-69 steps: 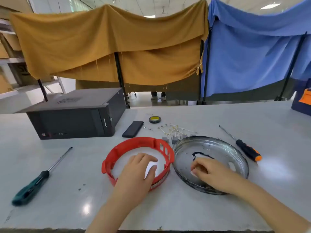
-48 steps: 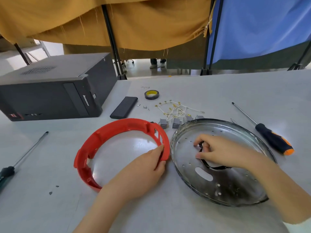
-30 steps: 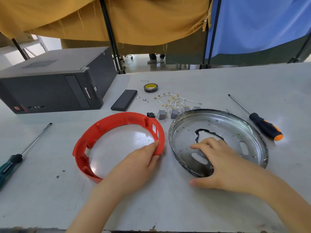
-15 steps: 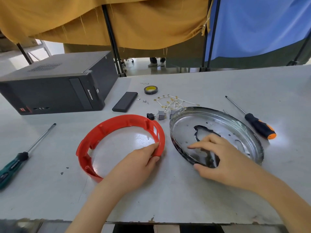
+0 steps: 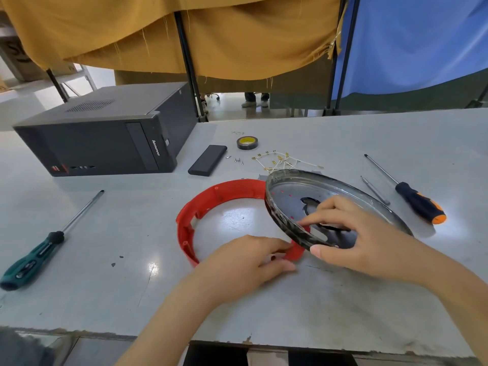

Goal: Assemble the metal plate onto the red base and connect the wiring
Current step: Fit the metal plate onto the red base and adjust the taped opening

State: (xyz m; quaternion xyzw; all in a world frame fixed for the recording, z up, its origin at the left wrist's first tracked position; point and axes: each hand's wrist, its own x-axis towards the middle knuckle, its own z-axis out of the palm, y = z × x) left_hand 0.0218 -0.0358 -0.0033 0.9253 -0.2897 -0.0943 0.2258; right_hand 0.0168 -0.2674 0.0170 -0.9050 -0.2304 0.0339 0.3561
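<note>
The red ring-shaped base point(image 5: 211, 197) lies flat on the grey table. My left hand point(image 5: 245, 262) pinches its near right rim. The round metal plate point(image 5: 295, 188) is tilted, its left edge raised over the base's right side. My right hand point(image 5: 353, 239) grips the plate's near rim, thumb under the edge and fingers on the inside. A bundle of white wires with gold terminals point(image 5: 280, 161) lies behind the plate.
A black computer case point(image 5: 105, 133) stands at the back left. A green-handled screwdriver point(image 5: 39, 249) lies left, an orange-and-black one point(image 5: 414, 199) right, with a thin metal bit point(image 5: 375, 190) beside it. A black phone-like slab point(image 5: 208, 164), a tape roll point(image 5: 247, 142) and small screws point(image 5: 237, 160) lie behind the base.
My right hand has lifted the plate's left edge and carried it left over the base's right side. My left hand stays on the base's near rim.
</note>
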